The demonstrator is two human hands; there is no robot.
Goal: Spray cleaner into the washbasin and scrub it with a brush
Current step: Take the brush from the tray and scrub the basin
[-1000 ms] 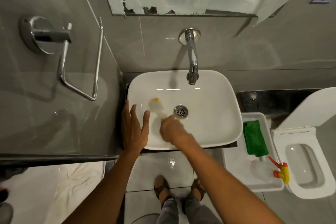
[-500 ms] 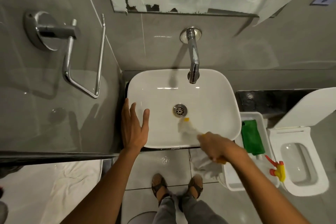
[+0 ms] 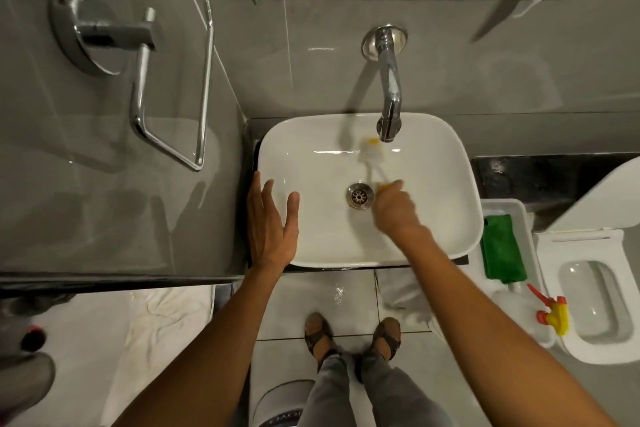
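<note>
The white washbasin [image 3: 446, 163] stands against the grey tiled wall, with a metal drain [image 3: 359, 196] in its middle. My right hand [image 3: 394, 211] is inside the bowl just right of the drain, shut on a white brush [image 3: 370, 152] with yellow trim. The blurred brush head lies against the far wall of the bowl, under the chrome tap [image 3: 389, 94]. My left hand [image 3: 272, 222] rests flat on the basin's left rim, fingers spread, holding nothing. A clear spray bottle [image 3: 550, 314] with a yellow and red trigger lies in a white tray at the right.
The white tray [image 3: 502, 206] right of the basin also holds a green cloth [image 3: 500, 248]. An open toilet [image 3: 595, 295] stands at far right. A chrome towel holder [image 3: 173, 87] juts from the left wall. White cloth [image 3: 159, 319] lies on the floor at left; a bucket [image 3: 280, 402] stands by my feet.
My right hand swept the brush from the bowl's left side to the front right edge, then back up to the far wall under the tap. My left hand has stayed on the rim.
</note>
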